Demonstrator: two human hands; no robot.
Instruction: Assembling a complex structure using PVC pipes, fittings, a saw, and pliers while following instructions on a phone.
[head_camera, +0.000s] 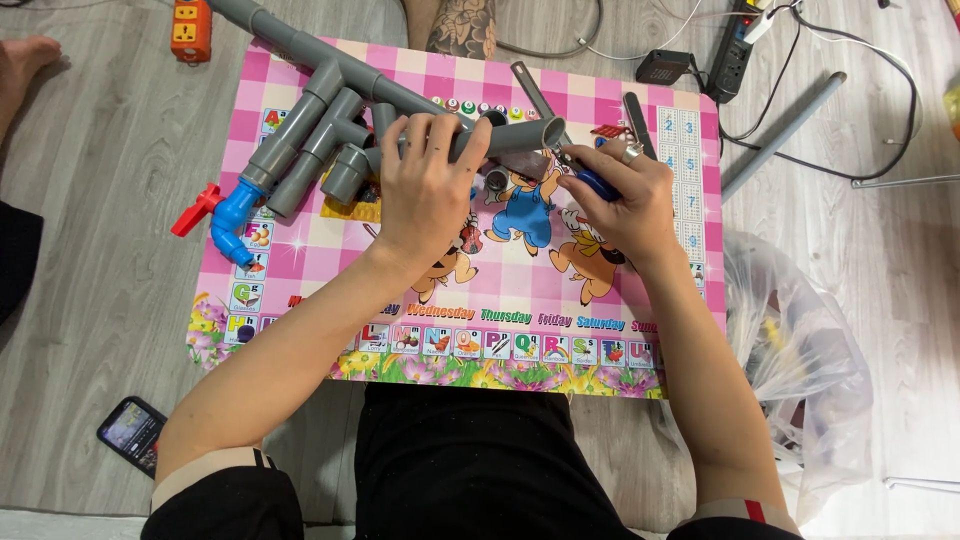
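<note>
While the left hand (428, 185) wraps its grip around a short grey pipe piece (520, 133) at centre frame, fingers curled over the top of it, the right hand (628, 200) pinches a blue-handled tool (592, 180) just right of centre, its metal tip close to the pipe's open end. The pipe runs roughly level, open mouth pointing to the right. It sits above a pink chequered worktop (330, 270) printed with cartoon figures and letters.

Upper left: a grey pipe assembly (310, 120) with tees and elbows lies on the worktop, ending lower left in a blue valve (235, 215) with a red handle (195, 210). A small grey fitting (497, 181) sits just under the held pipe.

Off the worktop, on the floor: an orange socket block (192, 28) top left, a phone (132, 433) bottom left, a loose grey pipe (785, 130) upper right, a clear plastic bag (800, 370) right.
</note>
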